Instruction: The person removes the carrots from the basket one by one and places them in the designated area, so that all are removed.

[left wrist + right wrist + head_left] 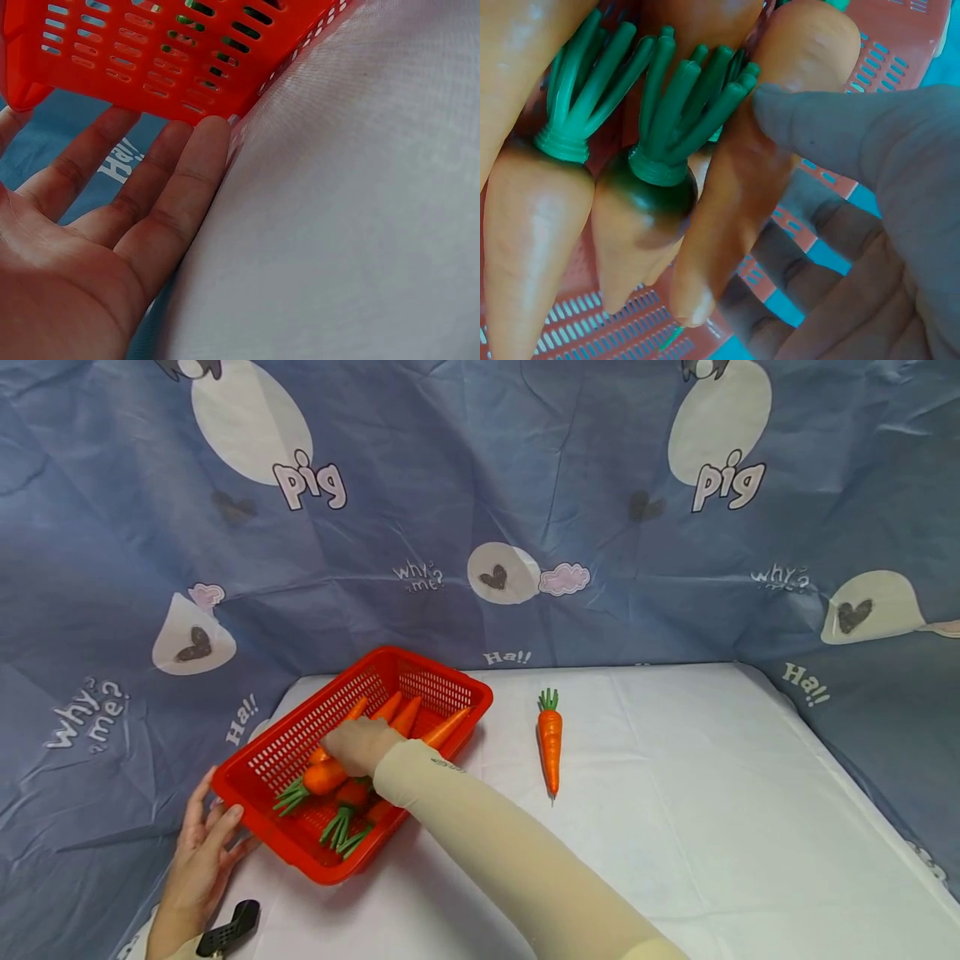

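Note:
A red plastic basket [300,864] stands at the left of the table with several orange carrots [322,777] in it, some with green stalks showing. My left hand [198,852] is at the basket's near left corner. Its fingers stretch out, and their tips touch the basket wall [154,56] in the left wrist view. Down inside the basket, my right hand [360,745] grips a carrot [739,187], with the thumb across its upper side and the other fingers behind it. Two carrots with green stalks [660,112] lie beside that one.
A single carrot [551,747] lies on the white tablecloth [675,793], right of the basket. A blue printed cloth [420,510] hangs behind the table and along its sides. My right forearm [517,852] crosses over the basket's near side.

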{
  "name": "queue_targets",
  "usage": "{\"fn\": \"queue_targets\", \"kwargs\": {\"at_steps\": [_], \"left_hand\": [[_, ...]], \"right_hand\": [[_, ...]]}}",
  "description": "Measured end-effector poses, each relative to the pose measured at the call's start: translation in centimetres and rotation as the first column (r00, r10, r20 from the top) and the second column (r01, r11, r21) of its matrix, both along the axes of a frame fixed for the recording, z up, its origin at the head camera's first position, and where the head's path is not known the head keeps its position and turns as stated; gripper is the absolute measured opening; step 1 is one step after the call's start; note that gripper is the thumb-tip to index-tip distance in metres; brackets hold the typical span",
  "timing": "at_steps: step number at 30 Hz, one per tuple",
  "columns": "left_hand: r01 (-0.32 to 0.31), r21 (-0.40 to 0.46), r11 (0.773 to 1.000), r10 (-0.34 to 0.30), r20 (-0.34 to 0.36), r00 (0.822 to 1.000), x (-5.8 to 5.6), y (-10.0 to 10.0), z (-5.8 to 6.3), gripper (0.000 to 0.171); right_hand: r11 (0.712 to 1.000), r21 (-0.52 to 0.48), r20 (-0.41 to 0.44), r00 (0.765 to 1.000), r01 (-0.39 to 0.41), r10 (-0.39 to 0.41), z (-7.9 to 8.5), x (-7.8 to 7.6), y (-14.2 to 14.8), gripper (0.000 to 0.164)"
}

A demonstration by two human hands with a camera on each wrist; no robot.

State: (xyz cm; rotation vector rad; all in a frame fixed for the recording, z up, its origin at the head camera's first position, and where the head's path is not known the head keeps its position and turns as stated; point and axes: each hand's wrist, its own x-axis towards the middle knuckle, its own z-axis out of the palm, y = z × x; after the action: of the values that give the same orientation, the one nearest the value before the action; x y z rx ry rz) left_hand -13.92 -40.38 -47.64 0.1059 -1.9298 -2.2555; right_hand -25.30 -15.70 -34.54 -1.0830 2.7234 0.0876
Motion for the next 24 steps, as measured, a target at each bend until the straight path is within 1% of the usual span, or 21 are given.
{"fn": "queue_targets", "kwargs": {"at_steps": [6, 11, 15, 17, 19, 24], "left_hand": [[0.006, 0.010, 1.000, -0.006, -0.011, 1.000, 0.0, -0.1, -0.3, 0.075], [-0.009, -0.006, 1.000, 0.009, 0.007, 1.000, 0.0, -0.1, -0.3, 0.076], [-0.014, -0.017, 1.000, 0.015, 0.026, 1.000, 0.0, -0.1, -0.1, 0.076], [-0.014, -0.020, 1.000, 0.015, 0.031, 0.999, -0.1, -0.1, -0.1, 0.077], [-0.017, -0.025, 1.000, 0.018, 0.035, 0.999, -0.1, -0.2, -0.1, 0.077], [-0.016, -0.037, 0.999, 0.018, 0.039, 0.999, -0.1, -0.3, -0.1, 0.076]], "right_hand": [[1.000, 0.016, -0.030, 1.000, -0.002, 0.003, 0.2, 0.3, 0.0, 0.026], [0.999, 0.042, -0.043, 0.999, -0.007, 0.008, 0.6, 0.9, -0.1, 0.025], [0.999, 0.041, -0.005, 1.000, -0.003, 0.003, 1.0, 1.1, 0.1, 0.025], [1.000, 0.026, 0.030, 1.000, 0.003, -0.004, 1.1, 1.1, 0.3, 0.025], [1.000, 0.020, 0.060, 0.998, 0.000, -0.001, 1.2, 1.0, 0.5, 0.026], [0.999, 0.029, 0.091, 0.996, -0.027, 0.025, 1.2, 0.5, 1.0, 0.024]]}}
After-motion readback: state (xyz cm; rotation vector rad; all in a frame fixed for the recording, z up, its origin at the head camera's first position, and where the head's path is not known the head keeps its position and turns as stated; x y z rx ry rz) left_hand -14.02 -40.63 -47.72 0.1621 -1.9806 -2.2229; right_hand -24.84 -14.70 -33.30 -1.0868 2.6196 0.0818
